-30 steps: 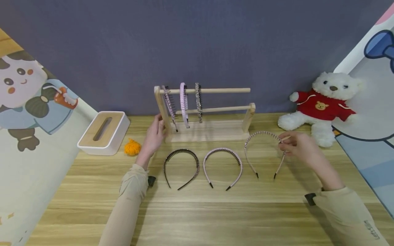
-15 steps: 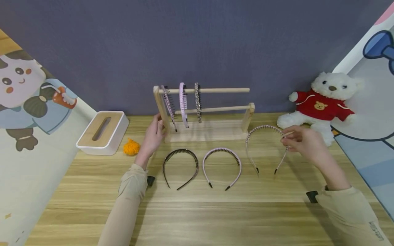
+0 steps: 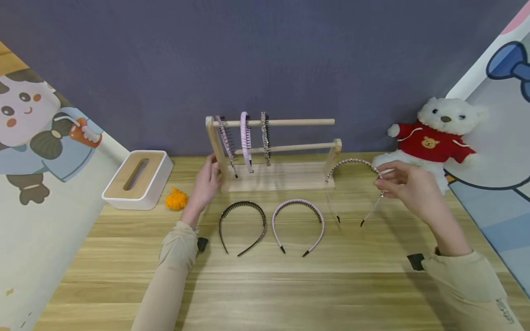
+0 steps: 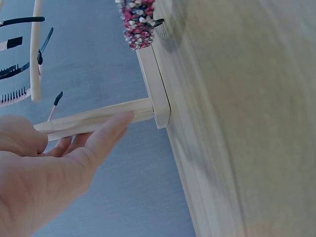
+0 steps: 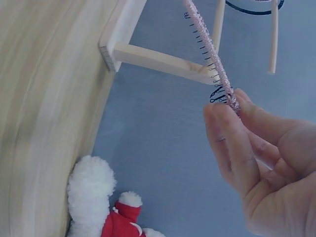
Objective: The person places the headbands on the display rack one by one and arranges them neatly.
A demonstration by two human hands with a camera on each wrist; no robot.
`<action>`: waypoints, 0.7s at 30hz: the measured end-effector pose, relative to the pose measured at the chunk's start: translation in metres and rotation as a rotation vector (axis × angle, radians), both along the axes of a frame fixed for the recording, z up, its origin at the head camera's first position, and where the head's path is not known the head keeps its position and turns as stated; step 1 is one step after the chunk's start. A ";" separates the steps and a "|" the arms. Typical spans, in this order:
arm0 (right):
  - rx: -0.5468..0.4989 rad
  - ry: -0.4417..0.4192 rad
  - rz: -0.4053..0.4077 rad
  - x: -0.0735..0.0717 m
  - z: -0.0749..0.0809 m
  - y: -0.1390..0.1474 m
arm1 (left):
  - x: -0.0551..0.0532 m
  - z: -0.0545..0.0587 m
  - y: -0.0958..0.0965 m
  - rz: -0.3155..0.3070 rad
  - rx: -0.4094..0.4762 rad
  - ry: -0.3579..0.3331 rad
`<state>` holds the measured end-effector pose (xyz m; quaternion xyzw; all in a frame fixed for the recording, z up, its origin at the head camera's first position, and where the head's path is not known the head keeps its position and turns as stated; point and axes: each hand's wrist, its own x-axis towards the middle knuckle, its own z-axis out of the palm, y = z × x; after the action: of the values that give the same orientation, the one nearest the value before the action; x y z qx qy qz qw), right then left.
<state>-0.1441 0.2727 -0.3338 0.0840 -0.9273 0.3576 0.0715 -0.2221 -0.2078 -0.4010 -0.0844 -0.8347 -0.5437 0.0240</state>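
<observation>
Right hand (image 3: pixel 407 186), fingertips nearly together, pinches pink beaded headband (image 3: pixel 353 160) by right side, off table (image 3: pixel 265 294), near right post (image 3: pixel 333 156) of rack (image 3: pixel 296 178). Lopsided hold might let band swivel, snag post! Left hand (image 3: pixel 207 181) grips left post (image 3: pixel 216 142), thumb opposite fingers; slackening could let rack skid.

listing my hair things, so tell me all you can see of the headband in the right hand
The headband is a slim, pale pink arch with a textured, perhaps beaded outer side, dark comb teeth along its inside and dark tips on both ends. The right hand pinches one side, with the curve on the far side and the tips nearer the camera. It seems held off the table, near the right end of the wooden stand.
</observation>
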 end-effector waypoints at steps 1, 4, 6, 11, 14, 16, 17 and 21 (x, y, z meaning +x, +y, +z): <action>-0.001 0.008 -0.005 0.001 0.002 -0.001 | 0.000 0.000 0.000 0.000 0.000 0.001; -0.001 0.032 -0.019 0.003 0.006 -0.005 | 0.001 0.000 0.000 -0.003 0.000 0.000; -0.002 0.046 -0.026 0.004 0.008 -0.007 | 0.001 0.000 0.000 -0.006 0.005 -0.001; -0.007 0.086 -0.036 0.005 0.013 -0.011 | 0.001 0.001 0.000 -0.003 0.006 -0.001; -0.018 0.103 -0.043 0.006 0.017 -0.014 | 0.002 0.001 0.000 -0.001 0.002 0.000; -0.033 0.108 -0.047 0.006 0.019 -0.015 | 0.002 0.001 0.000 -0.002 -0.005 0.004; -0.042 0.109 -0.048 0.007 0.020 -0.016 | 0.002 0.001 0.000 0.000 -0.011 0.005; -0.055 0.123 -0.060 0.007 0.023 -0.018 | 0.003 0.002 0.001 -0.006 -0.023 0.018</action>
<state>-0.1369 0.2550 -0.3105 0.0759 -0.9131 0.3748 0.1414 -0.2192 -0.2073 -0.3991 -0.0920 -0.8405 -0.5332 0.0288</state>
